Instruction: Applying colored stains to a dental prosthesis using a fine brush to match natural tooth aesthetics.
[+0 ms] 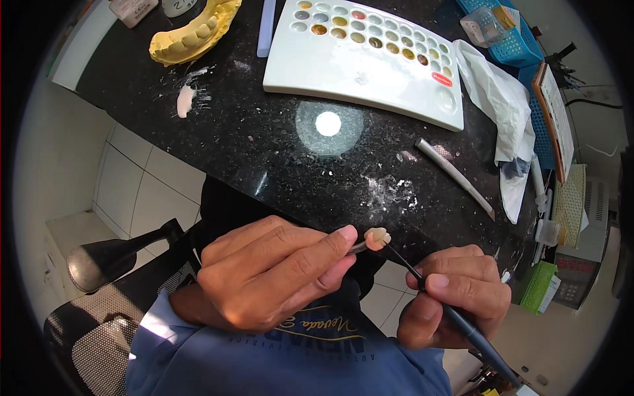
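My left hand (274,270) is closed, thumb and fingertips pinching a thin metal holder (358,248), most of which the fingers hide. At the holder's end sits a small dental piece (378,237), tooth-coloured above and pink below. My right hand (465,290) grips a slim brush (466,327) with a dark blue-grey handle. Its fine dark tip reaches up and left to the right side of the dental piece and appears to touch it. Both hands are in front of the black speckled bench (264,142), near its front edge.
A white palette (317,72) with several coloured wells lies on the bench. Left of it stands a yellow dental model (191,41) near a pink smear (185,101). To the right are a metal-handled knife (454,175), crumpled white tissue (495,99) and a blue basket (518,46).
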A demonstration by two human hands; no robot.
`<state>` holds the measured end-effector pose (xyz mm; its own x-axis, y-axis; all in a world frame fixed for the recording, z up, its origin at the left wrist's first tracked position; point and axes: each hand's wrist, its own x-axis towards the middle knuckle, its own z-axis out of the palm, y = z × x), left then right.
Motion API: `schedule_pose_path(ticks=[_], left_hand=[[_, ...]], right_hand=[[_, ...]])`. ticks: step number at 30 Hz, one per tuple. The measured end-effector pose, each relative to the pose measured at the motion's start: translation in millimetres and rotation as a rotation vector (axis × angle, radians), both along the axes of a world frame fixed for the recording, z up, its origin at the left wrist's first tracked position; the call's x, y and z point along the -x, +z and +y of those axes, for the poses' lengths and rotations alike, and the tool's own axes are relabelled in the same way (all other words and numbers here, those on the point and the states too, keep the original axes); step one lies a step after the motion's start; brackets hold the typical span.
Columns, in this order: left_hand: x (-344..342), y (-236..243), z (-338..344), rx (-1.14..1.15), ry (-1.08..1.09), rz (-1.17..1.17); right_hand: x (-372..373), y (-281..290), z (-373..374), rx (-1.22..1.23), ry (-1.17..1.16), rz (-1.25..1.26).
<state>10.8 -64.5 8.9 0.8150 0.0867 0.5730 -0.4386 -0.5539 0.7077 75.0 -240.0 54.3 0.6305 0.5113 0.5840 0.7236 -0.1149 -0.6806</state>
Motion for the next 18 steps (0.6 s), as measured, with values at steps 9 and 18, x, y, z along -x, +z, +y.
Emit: schedule_pose_path(ticks=[9, 18], left_hand=[[2.9, 2.1, 1.4, -0.033, -0.009, 0.007], [4.2, -0.3, 1.5, -0.046, -0.013, 0.009]], right_hand=[[-1.2, 5.0, -1.5, 0.165, 0.097, -0.016], [3.5, 4.8, -0.8, 0.207, 0.064, -0.032]])
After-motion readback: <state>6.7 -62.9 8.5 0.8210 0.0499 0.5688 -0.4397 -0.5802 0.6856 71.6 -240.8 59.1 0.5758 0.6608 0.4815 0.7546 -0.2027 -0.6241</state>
